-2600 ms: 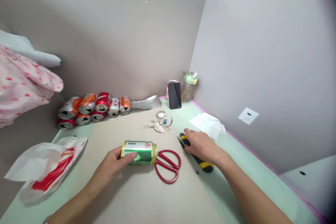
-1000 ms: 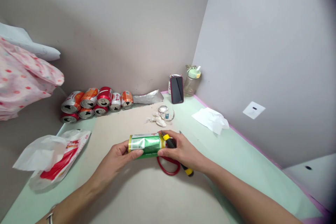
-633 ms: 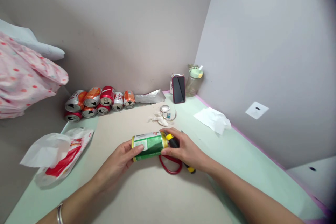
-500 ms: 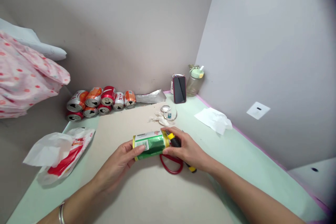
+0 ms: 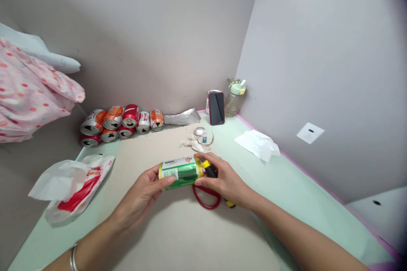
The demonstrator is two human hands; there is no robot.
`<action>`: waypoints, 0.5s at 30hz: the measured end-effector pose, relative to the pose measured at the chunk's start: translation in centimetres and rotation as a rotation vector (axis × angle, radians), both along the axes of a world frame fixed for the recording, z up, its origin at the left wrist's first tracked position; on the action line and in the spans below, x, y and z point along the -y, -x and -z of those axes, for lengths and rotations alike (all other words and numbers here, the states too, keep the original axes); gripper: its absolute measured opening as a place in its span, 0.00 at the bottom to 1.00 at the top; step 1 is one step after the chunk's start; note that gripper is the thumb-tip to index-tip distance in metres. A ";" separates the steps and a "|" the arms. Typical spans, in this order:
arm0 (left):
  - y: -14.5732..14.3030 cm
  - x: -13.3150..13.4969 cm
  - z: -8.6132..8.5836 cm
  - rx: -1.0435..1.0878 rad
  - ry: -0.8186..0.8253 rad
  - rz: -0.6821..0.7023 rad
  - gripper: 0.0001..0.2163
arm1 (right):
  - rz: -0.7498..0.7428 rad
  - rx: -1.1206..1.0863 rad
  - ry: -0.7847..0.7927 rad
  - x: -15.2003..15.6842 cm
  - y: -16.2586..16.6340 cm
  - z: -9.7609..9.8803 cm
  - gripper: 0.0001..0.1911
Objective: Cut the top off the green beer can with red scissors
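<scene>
Left hand (image 5: 144, 190) is gripping the green can (image 5: 181, 172); right hand (image 5: 222, 178) is gripping the cutter (image 5: 210, 170) at its rim. Between both hands, the can's visible wall is appearing uncut; its covered end is unclear.

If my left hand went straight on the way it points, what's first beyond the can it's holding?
Likely your right hand, at the other end of the green can, though depth is hard to judge.

A grey wall (image 5: 143, 42) fills the upper left and centre, meeting a paler wall (image 5: 318, 59) at right, which bears a white plate (image 5: 307, 135). A green table (image 5: 282, 182) spans the lower frame. The light is soft.
</scene>
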State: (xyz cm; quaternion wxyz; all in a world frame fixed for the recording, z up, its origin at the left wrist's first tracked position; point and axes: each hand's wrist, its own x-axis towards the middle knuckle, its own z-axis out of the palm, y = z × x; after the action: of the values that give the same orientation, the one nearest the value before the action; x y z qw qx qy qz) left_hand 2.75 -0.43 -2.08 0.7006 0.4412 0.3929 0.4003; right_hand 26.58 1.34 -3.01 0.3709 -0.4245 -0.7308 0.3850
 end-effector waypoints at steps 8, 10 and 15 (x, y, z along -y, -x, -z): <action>0.8 -0.3 0.2 -0.027 -0.023 0.055 0.15 | 0.016 -0.018 0.031 0.0 -0.1 -0.2 0.29; 0.8 -0.3 0.4 -0.052 -0.037 0.041 0.17 | 0.015 -0.013 0.013 0.0 -0.2 -0.4 0.29; 0.7 -0.4 0.5 -0.045 -0.036 0.049 0.19 | 0.006 -0.009 -0.036 -0.1 -0.3 -0.5 0.29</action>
State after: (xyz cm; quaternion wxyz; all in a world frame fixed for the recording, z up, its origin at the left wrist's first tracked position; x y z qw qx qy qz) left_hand 2.06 -0.07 -2.58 0.6930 0.4721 0.3903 0.3801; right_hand 26.93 1.47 -2.56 0.3831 -0.4182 -0.7345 0.3726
